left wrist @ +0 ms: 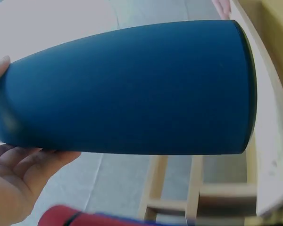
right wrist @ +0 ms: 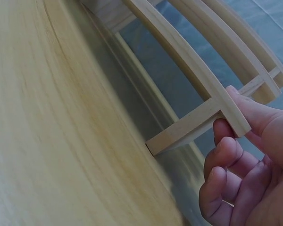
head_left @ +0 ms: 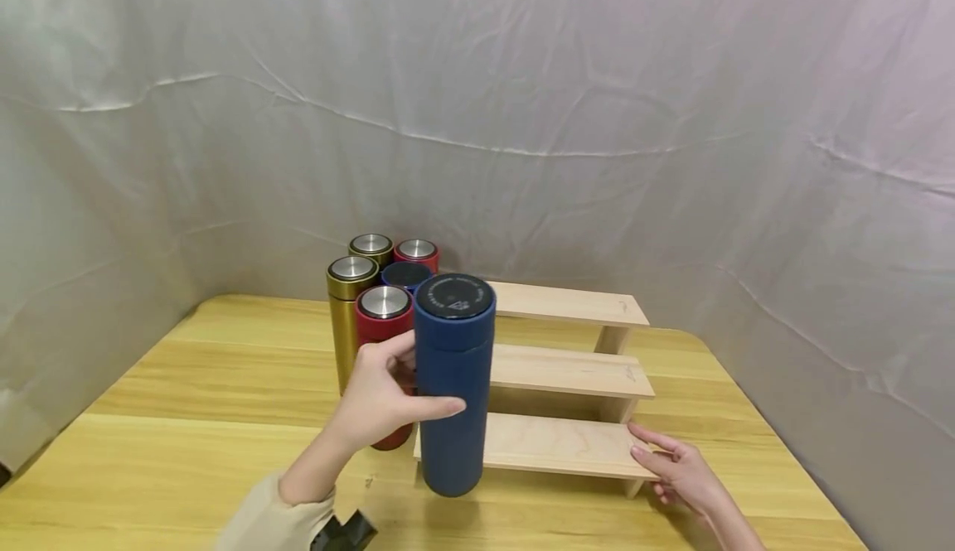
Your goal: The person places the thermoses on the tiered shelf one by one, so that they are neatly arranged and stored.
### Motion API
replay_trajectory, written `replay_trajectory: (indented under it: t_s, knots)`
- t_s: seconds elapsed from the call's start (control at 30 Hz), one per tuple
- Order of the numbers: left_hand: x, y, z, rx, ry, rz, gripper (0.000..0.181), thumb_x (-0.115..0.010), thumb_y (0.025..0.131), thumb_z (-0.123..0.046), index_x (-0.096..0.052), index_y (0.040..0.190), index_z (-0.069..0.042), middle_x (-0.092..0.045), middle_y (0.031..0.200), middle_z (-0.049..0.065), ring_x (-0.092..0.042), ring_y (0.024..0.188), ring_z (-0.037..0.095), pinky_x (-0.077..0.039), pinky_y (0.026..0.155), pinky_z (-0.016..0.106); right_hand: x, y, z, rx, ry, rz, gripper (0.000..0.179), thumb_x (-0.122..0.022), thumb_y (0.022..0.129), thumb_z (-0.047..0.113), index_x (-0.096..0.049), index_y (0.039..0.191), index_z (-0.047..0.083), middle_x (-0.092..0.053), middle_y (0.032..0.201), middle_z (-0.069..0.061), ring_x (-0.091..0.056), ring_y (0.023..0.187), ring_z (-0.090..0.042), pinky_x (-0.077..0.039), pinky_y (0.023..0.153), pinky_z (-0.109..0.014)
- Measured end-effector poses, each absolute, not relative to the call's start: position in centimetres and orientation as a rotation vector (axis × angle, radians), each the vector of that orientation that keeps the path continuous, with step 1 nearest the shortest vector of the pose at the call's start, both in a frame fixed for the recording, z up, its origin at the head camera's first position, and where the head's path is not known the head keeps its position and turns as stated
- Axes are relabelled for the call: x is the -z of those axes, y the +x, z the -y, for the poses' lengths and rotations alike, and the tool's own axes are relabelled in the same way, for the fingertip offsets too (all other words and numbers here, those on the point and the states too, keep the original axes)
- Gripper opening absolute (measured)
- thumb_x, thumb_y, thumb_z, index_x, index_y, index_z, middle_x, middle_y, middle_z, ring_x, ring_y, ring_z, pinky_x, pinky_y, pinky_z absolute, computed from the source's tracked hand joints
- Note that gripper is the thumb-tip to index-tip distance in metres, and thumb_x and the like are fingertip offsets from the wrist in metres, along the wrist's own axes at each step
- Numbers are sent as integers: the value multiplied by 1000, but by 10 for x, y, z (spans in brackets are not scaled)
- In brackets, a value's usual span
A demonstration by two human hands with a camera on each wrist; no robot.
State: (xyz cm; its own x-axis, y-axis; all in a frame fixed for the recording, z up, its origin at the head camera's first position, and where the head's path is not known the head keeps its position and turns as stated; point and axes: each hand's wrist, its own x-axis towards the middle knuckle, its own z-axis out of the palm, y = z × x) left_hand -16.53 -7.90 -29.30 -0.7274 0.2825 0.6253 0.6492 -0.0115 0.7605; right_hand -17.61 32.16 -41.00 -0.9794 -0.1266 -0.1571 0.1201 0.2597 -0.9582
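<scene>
Nearest you, the tall blue bottle (head_left: 451,402) is upright in your left hand (head_left: 384,389), the thumb across its near face and the fingers round its side, spread no wider than its girth; the grip has hold of it, in front of the left part of the wooden rack (head_left: 559,443). Its lid is on, so its contents cannot be seen. Behind your left hand is a red bottle (head_left: 379,330); close about and beyond it are a gold bottle (head_left: 343,327), a second blue bottle (head_left: 406,274), a rear gold bottle (head_left: 371,244) and a rear red bottle (head_left: 418,249), all capped. Your right hand (head_left: 682,472) pinches the right end of the rack's lowest shelf, thumb above and a finger beneath. The rack has three stepped shelves and stands on the wooden table (head_left: 224,418); the held bottle stands between you and the shelves' left ends. Grey cloth (head_left: 485,120) hangs behind. The bodies of the three rearmost bottles are largely hidden, and the left wrist view cuts off the held bottle's upper end. Whether your left hand touches the nearer red bottle cannot be told.
</scene>
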Motion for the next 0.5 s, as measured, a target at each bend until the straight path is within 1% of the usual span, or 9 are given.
replay_trajectory:
  t_s: [0.13,0.27,0.37,0.5]
  knots:
    - [290,-173,66,1822,-946,2004,46,-80,64,-8,-61,106,-4,-67,87,6,-64,73,19,-53,61,36,411,-176,-320,1808,1,-2313,32,-60,86,22,-59,96,52,-57,109,-16,-46,46,-3,-42,43,-18]
    - [288,-179,56,1835,-932,2024,49,-80,65,-8,-60,109,-5,-67,89,6,-64,75,18,-52,63,35,411,-175,-320,1807,-3,-2310,32,-59,86,22,-59,97,52,-59,103,-12,-46,46,-3,-42,43,-18]
    - [286,-186,49,1829,-927,2040,52,-79,65,-10,-59,113,-7,-67,92,6,-65,77,16,-52,66,34,409,-175,-320,1797,-14,-2316,31,-59,87,23,-58,98,52,-57,109,-17,-47,46,-3,-42,44,-17]
    - [282,-195,36,1832,-907,2049,54,-80,65,-13,-59,115,-8,-67,95,5,-64,80,13,-51,69,33,408,-174,-320,1791,-20,-2329,31,-58,87,23,-57,98,52,-49,120,-27,-48,47,-3,-43,44,-17]
